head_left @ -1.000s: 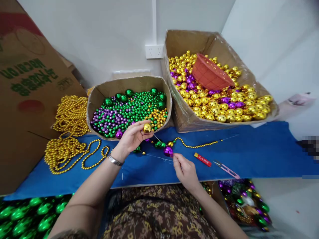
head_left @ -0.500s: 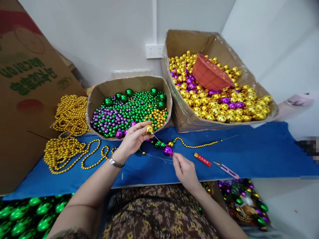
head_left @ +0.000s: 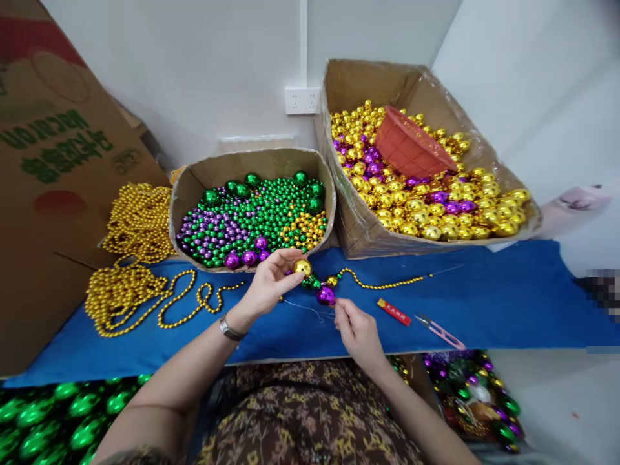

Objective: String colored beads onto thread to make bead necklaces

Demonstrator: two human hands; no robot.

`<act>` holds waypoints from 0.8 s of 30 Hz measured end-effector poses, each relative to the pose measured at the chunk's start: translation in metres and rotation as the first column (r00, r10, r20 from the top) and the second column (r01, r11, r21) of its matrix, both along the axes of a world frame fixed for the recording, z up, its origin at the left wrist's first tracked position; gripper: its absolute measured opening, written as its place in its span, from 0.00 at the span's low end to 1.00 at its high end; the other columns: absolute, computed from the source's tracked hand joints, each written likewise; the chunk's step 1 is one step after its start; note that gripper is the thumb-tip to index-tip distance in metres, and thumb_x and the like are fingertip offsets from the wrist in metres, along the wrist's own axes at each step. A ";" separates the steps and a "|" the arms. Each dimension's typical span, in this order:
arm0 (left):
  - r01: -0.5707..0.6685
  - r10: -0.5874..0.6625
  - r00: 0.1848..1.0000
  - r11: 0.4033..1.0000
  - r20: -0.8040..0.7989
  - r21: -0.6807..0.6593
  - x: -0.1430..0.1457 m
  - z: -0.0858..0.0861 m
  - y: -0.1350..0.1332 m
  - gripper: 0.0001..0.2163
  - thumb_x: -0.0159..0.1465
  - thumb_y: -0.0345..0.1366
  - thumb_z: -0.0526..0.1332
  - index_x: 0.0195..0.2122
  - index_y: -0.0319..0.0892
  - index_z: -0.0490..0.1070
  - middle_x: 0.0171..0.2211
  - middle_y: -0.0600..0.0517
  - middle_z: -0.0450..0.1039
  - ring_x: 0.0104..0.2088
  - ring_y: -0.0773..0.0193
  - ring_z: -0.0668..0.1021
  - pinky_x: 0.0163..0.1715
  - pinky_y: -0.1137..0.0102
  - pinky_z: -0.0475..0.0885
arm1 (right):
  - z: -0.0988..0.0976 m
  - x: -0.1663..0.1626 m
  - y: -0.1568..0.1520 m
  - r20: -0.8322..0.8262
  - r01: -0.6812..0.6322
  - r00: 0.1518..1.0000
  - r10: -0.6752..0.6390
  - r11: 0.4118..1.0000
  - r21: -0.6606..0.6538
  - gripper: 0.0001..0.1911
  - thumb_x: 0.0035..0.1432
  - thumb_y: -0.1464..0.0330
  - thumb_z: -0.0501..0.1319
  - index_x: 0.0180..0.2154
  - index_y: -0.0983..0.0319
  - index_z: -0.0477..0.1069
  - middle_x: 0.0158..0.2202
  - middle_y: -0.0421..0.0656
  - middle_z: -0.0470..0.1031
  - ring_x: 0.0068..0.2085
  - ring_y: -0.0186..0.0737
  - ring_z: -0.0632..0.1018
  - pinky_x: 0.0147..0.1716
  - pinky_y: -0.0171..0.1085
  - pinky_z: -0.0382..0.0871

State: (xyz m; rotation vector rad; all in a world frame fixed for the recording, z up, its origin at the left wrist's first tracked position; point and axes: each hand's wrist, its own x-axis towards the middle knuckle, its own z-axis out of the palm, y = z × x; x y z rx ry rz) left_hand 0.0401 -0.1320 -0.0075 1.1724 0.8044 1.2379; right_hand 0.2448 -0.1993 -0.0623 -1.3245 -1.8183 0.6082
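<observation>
Gold ball (head_left: 303,268): one, pinched by left hand (head_left: 269,285) above blue cloth (head_left: 295,337). Purple ball (head_left: 325,295): one, just beside; right hand (head_left: 357,326), fingertips together at its near end, exact hold unclear. Step, apparently: stringing. Next move calls for steady, opposed tension. Snips (head_left: 442,333): on cloth, rightward.

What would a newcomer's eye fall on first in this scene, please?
Most likely the large carton at the back right, heaped with shiny gold balls and some purple ones, a red basket tilted on top. To its left, a smaller box holds green, purple and gold beads. Front and centre, above the blue cloth, the left fingers hold a single gold ball.
</observation>
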 end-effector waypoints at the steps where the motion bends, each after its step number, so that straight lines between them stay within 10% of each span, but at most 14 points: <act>1: 0.001 -0.001 1.000 1.000 0.007 -0.003 0.000 -0.001 -0.001 0.18 0.55 0.31 0.70 0.47 0.41 0.71 0.46 0.47 0.76 0.44 0.64 0.77 0.44 0.70 0.73 | 0.000 -0.001 0.000 0.003 0.004 1.000 -0.004 1.000 0.003 0.12 0.69 0.66 0.48 0.37 0.61 0.68 0.23 0.39 0.73 0.26 0.35 0.77 0.28 0.31 0.66; 8: -0.020 0.020 1.000 1.000 -0.024 0.008 0.004 -0.006 -0.006 0.18 0.54 0.32 0.70 0.45 0.41 0.70 0.45 0.46 0.76 0.43 0.64 0.78 0.45 0.69 0.73 | -0.002 -0.002 -0.001 -0.026 0.013 1.000 -0.015 0.996 -0.091 0.13 0.68 0.64 0.48 0.41 0.61 0.69 0.25 0.41 0.74 0.28 0.37 0.78 0.33 0.34 0.70; 20: 0.144 -0.138 0.977 0.989 -0.161 0.023 -0.001 0.004 -0.008 0.20 0.59 0.38 0.67 0.51 0.42 0.70 0.49 0.43 0.75 0.46 0.59 0.77 0.45 0.67 0.72 | -0.024 -0.005 0.002 -0.588 -0.217 0.808 0.024 0.941 -0.259 0.20 0.68 0.60 0.51 0.58 0.59 0.58 0.30 0.40 0.74 0.32 0.37 0.79 0.36 0.39 0.76; 24: -0.036 0.071 0.947 0.993 -0.314 0.114 -0.028 0.015 0.023 0.15 0.63 0.42 0.62 0.49 0.42 0.72 0.47 0.44 0.76 0.44 0.59 0.77 0.43 0.66 0.73 | -0.023 -0.001 0.000 -0.591 -0.202 0.806 0.021 0.949 -0.241 0.21 0.68 0.59 0.50 0.58 0.58 0.58 0.30 0.40 0.74 0.32 0.38 0.79 0.36 0.40 0.76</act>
